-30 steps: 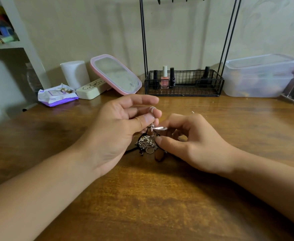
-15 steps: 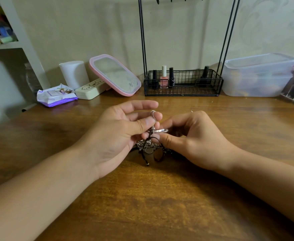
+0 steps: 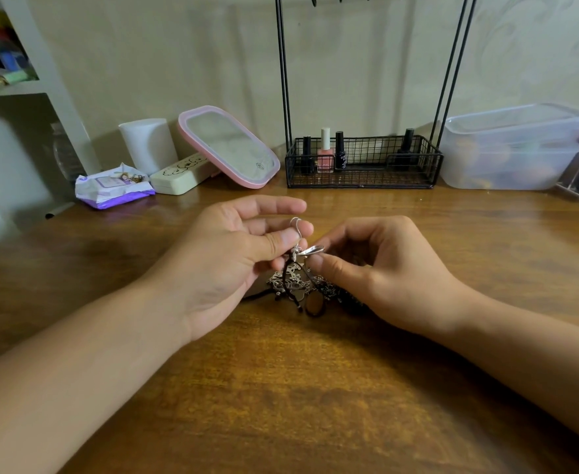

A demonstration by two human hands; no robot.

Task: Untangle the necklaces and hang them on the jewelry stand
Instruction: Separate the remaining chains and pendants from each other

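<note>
Two hands, left hand (image 3: 233,258) and right hand (image 3: 380,271), pinch the knotted necklaces (image 3: 298,285) with their fingers above the counter (image 3: 281,388), mid-untangling; next, likely freeing one strand for the jewelry stand (image 3: 363,162).

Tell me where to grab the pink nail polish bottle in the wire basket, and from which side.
Grip the pink nail polish bottle by its tall white cap, coming straight down from above. The wire basket walls its body, and black bottles stand close on both sides.

Both forearms reach in low over the worktop; left hand (image 3: 233,258) pinches thumb against curled fingers, index extended, while right hand (image 3: 380,268) curls in a fingertip grip opposite.
</note>
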